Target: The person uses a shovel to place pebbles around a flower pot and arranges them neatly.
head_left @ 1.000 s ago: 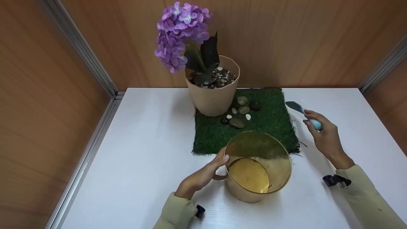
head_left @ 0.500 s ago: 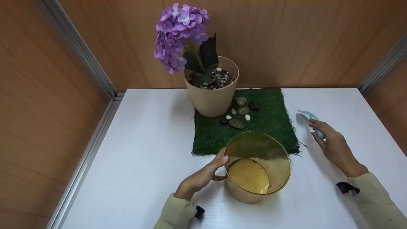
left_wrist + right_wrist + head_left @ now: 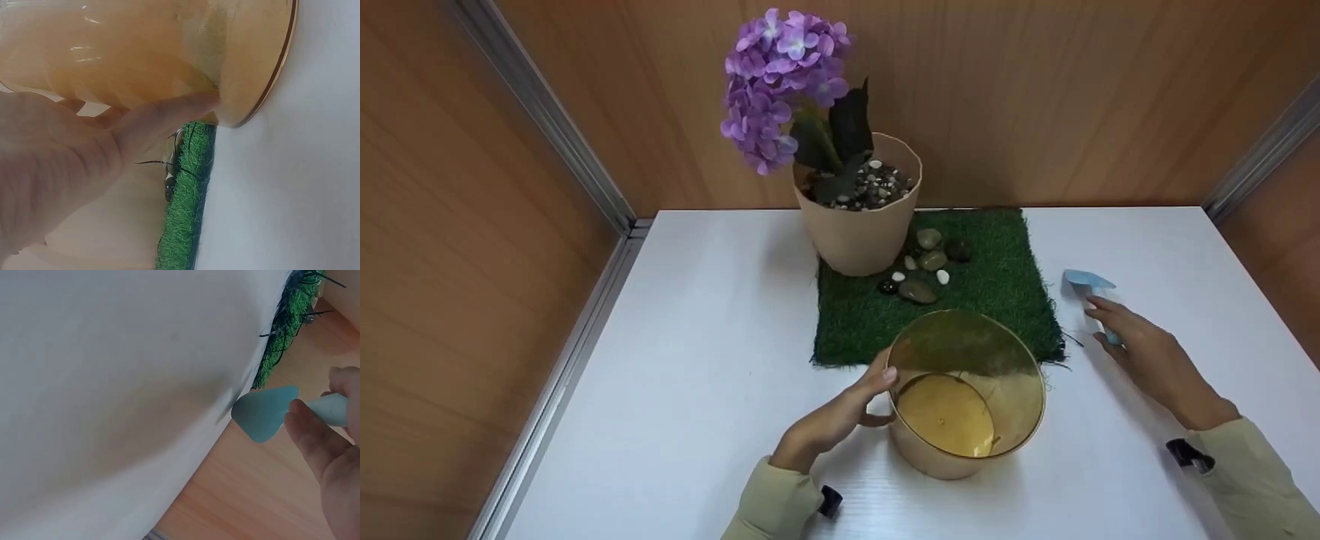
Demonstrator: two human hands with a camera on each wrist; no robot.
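An amber see-through pot (image 3: pixel 937 461) stands on the white table near the front, with a few dark bits on its floor. My left hand (image 3: pixel 832 412) holds it by its left side, the thumb near the rim; in the left wrist view a finger (image 3: pixel 169 115) runs along the pot's wall. To the right of the grass mat, my right hand (image 3: pixel 1159 367) grips the handle of a small light-blue trowel (image 3: pixel 1089 279). Its rounded blade (image 3: pixel 264 413) shows broadside in the right wrist view, close over the table, and the fingers hide part of the handle.
A square of artificial grass (image 3: pixel 997 322) lies behind the amber pot and bears several stones (image 3: pixel 918 292). At its back left corner stands a beige flowerpot (image 3: pixel 859 240) of pebbly soil with a purple flower (image 3: pixel 780 82). Wooden panels (image 3: pixel 1072 105) enclose the table.
The trowel has moved right and toward the front with my right hand, and its blade has turned from the dark face to the light-blue one. My left hand and the pot have stayed put.
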